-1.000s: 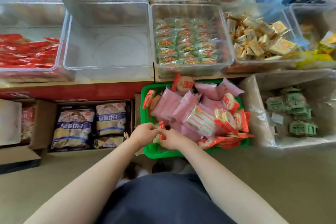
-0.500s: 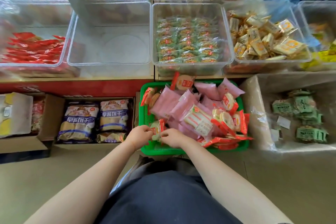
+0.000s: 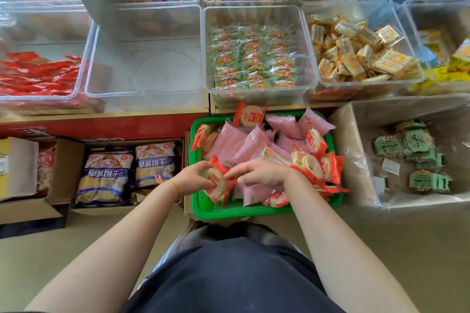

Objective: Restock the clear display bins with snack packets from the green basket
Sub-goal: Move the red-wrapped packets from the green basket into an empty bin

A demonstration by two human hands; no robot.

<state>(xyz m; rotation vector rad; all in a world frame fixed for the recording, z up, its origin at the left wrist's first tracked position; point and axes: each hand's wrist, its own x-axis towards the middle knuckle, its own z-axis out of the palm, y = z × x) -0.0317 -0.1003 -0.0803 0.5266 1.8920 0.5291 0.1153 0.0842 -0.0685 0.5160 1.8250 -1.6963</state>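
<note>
Both hands were already down at the near-left corner of the green basket [image 3: 203, 208] a second ago, fiddling with something small. Now a whole red-edged rice-cracker packet [image 3: 216, 181] has come up into plain sight between them. The left hand [image 3: 193, 177] has its fingers curled round the packet's left side, and the right hand [image 3: 259, 174] pinches the right edge with its fingertips. So I'd say the pick is basically done and the next bit is carrying it up to a bin.

It's still over the basket though, nothing has been dropped off yet.

Best guess for the target: the empty clear bin [image 3: 146, 71] on the shelf, up and left of the basket. It's the only one in the front row with nothing in it.

Counts, roughly:
- 1 basket, heaped with pink packets [image 3: 250, 146] (about ten showing) and ten or so red-edged ones, too jumbled to count properly
- 4 front-row bins fully in view: red packets [image 3: 38, 76], the empty one, green packets [image 3: 254, 58], yellow packets [image 3: 356, 53]
- 2 big blue biscuit bags [image 3: 127, 173] in a carton on the floor
</note>
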